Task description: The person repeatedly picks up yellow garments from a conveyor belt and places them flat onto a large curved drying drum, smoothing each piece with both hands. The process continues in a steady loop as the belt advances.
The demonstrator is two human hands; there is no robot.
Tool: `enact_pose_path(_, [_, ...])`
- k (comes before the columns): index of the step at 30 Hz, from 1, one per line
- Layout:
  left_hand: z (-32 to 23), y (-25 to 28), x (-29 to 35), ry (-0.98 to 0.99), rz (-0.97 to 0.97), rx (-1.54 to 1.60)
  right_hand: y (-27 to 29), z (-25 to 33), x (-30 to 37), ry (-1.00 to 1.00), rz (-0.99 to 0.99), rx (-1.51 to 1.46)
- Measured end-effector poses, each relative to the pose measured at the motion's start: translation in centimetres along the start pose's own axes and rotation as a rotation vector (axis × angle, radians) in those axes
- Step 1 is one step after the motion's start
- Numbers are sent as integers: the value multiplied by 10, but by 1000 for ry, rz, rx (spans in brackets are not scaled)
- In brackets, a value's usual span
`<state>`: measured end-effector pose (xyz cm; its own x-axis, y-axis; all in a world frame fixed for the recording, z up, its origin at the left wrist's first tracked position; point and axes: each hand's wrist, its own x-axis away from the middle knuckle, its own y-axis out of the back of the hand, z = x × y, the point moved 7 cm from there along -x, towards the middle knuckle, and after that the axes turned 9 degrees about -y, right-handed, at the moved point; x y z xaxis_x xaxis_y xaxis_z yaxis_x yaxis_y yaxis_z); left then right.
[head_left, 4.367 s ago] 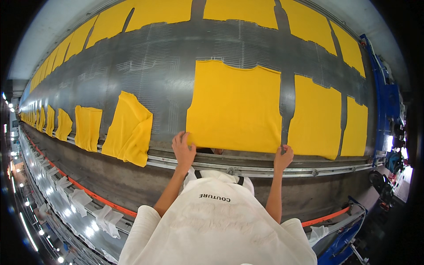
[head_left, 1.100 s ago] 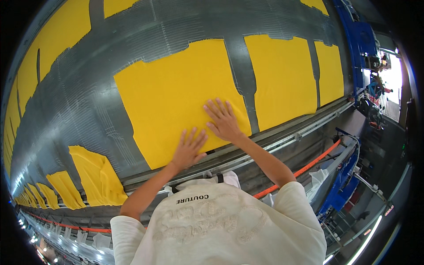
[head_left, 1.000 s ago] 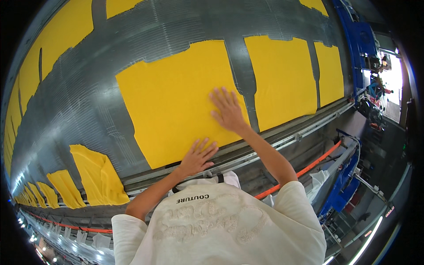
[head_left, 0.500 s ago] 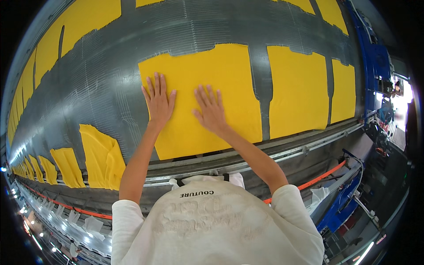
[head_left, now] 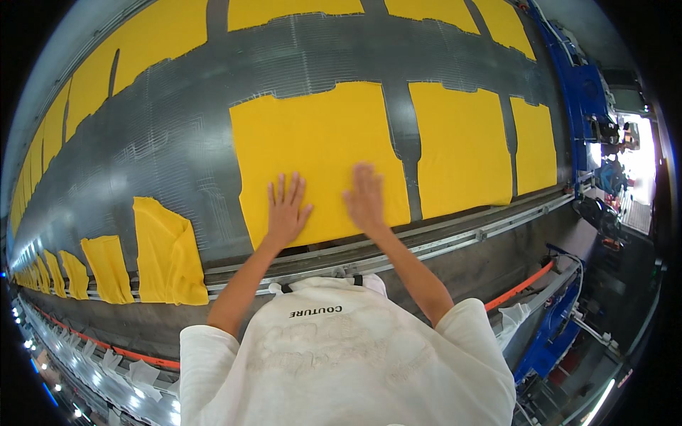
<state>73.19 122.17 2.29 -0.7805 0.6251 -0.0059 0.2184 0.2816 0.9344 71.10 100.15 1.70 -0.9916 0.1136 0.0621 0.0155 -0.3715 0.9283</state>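
A yellow fabric panel (head_left: pixel 312 135), cut like a garment piece with a notched far edge, lies spread on a dark grey printing table (head_left: pixel 177 135). Near its lower left part, my left hand (head_left: pixel 286 213) rests flat with the fingers apart. My right hand (head_left: pixel 367 197) is over the same panel, a little to the right, fingers stretched out and blurred by motion. Neither hand holds anything. The panel looks mostly smooth, its near edge reaching the table's metal rail.
More flat yellow panels (head_left: pixel 465 149) lie to the right and along the far side. Crumpled yellow pieces (head_left: pixel 167 252) hang over the near edge at left. A metal rail (head_left: pixel 469 238) runs along the table. Blue machinery (head_left: pixel 586 99) and an orange bar (head_left: pixel 522 284) stand at right.
Both hands have slid toward me over the yellow panel, and the right one has also moved rightward in the picture. The view has shifted slightly.
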Motion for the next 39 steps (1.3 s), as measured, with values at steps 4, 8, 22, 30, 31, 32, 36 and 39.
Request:
enact_pose_path(4, [-14,-6,53,56,57,47,-8,48,1,255,134,-37])
enact_pose_path(8, [24,10,97,416,-144,-129,50,-75,-44,-71,-215,71])
enact_pose_path(22, [-19,82,309,871,-677,77,-11,36,26,152,42,149])
enact_pose_path(30, [-20,-70,538,1812,-774,557,-9,78,26,106,-114,-32])
enact_pose_path(31, [-24,-83,562,1790,-745,599,-19,105,33,183,-53,-75])
enact_pose_path(32, [-27,-100,588,1769,-711,634,-30,137,44,256,13,-120])
enact_pose_path(36, [-22,-113,609,1695,-539,712,-57,276,92,344,365,-235])
enact_pose_path(39, [-11,-118,653,1713,-653,718,-93,369,146,345,586,-179])
